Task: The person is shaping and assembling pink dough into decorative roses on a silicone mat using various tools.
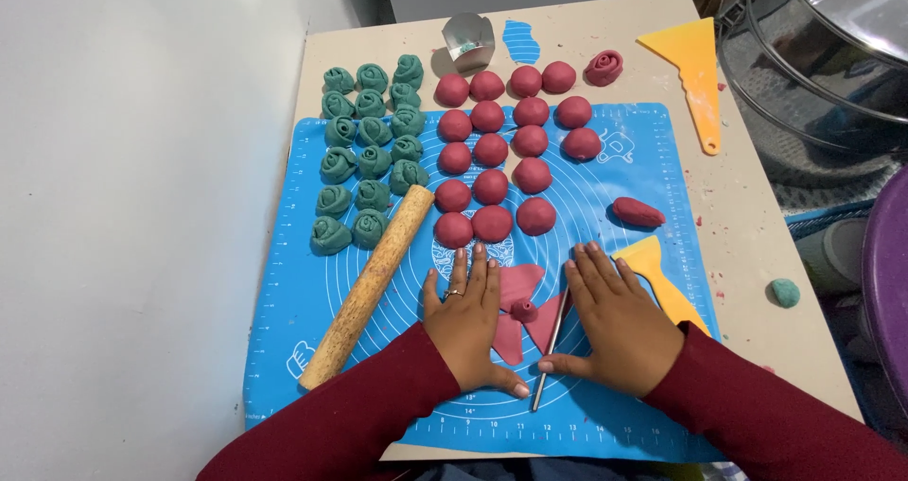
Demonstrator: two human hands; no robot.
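**Operator A:** State the position of each hand.

**Operator B:** Left hand lies flat, fingers extended, palm down on the flattened red dough pieces at the near centre of the blue silicone mat. It grips nothing; it presses. Right hand is likewise released and flat, its thumb touching a thin metal rod that lies across the dough.

**Operator A:** Why that arrangement?

**Operator B:** In my judgement, flat palms on either side steady the overlapping pieces, and the rod sits along their midline. A small red nub rests between the hands.

**Operator A:** Surrounding items?

**Operator B:** Wooden rolling pin lies diagonally just left of the left hand. Red dough balls stand in rows beyond the hands; green dough roses are grouped at far left. A yellow scraper lies beside the right hand, partly under it. The table carries everything.
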